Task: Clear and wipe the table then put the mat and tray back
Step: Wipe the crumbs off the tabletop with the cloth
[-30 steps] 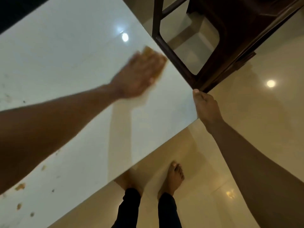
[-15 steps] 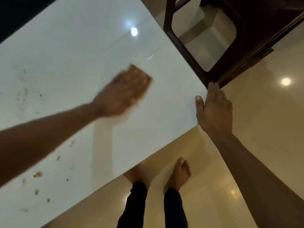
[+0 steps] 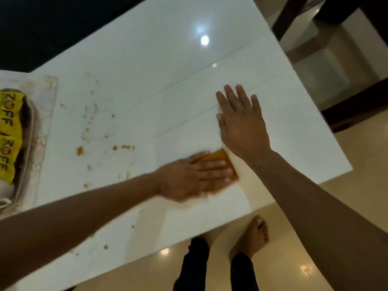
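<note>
Bare forearms, dark trousers (image 3: 195, 267), bare feet (image 3: 255, 234).

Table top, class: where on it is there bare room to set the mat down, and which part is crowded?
Bare: the far half of the table, between the light's glare and the right hand, and the strip beyond that hand to the right edge. Crowded: the left end, with the tray of yellow packets, scattered crumbs, and the left hand pressing the cloth.

glossy beige floor (image 3: 346, 185), dark wooden chair (image 3: 357, 97)
</note>
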